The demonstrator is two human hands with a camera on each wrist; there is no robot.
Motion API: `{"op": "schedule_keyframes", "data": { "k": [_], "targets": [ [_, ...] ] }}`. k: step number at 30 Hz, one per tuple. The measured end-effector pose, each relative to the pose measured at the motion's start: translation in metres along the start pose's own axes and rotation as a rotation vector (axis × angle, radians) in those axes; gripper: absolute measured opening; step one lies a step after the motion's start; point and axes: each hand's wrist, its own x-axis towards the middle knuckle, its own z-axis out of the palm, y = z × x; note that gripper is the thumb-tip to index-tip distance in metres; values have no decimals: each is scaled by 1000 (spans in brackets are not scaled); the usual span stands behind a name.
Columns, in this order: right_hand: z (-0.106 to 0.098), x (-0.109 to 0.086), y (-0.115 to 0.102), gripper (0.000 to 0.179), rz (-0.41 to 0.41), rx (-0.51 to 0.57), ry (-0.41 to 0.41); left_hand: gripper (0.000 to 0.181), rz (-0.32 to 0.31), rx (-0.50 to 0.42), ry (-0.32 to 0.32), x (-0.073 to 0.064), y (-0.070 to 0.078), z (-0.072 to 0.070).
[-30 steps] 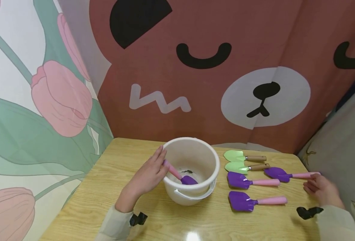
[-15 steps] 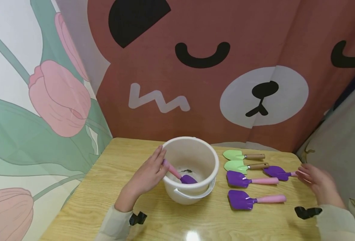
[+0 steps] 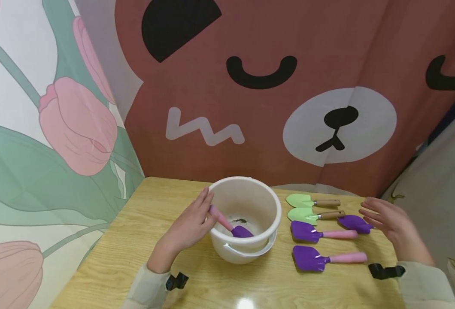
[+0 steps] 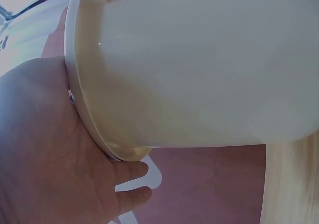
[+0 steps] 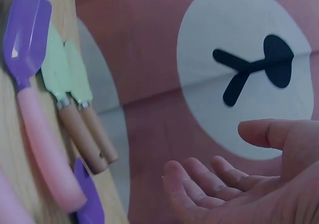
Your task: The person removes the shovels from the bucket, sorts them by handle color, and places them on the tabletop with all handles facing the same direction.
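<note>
A white bucket stands on the table, a purple trowel with a pink handle leaning inside it. My left hand rests against the bucket's left rim with straight fingers, close to that handle's end. Over the table's right side hovers my right hand, fingers loosely spread and holding nothing. It covers most of the pink handle of a pointed purple trowel. Left of it lie two square-bladed purple shovels, the upper shovel and the lower shovel, both with pink handles.
Behind the purple shovels lie two light green trowels with wooden handles, the back trowel and the front trowel. A bear-print curtain hangs at the wooden table's far edge. Floral cloth hangs at the left.
My right hand has moved leftward from the end of the pointed trowel's handle and now hovers above it. My left hand, the bucket and the tools have stayed in place.
</note>
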Motion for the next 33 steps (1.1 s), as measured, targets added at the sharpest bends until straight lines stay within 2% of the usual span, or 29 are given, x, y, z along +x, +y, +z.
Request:
{"op": "schedule_keyframes", "data": {
  "k": [2,5,7,9,12,18,26,33],
  "targets": [
    [6,-2,-2,32,-21,-35,-14,70,-3,3,-4,0,0,0],
    [14,-4,-6,48,-36,-85,-10,72,-7,3,-8,0,0,0],
    [20,-7,-9,54,-45,-121,-7,72,-9,7,-8,0,0,0],
    [25,-10,-11,51,-54,-154,-2,73,-9,11,-7,0,0,0],
    [33,-14,-15,57,-75,-228,-16,74,-10,14,-5,0,1,0],
    [53,-18,-26,81,-121,-384,-39,78,8,19,-5,-1,0,-1],
    [73,-23,-40,74,-206,-417,-109,80,15,20,-6,-1,0,0],
    [97,-24,-52,78,-200,-460,-118,79,37,19,10,-1,0,0]
  ]
}}
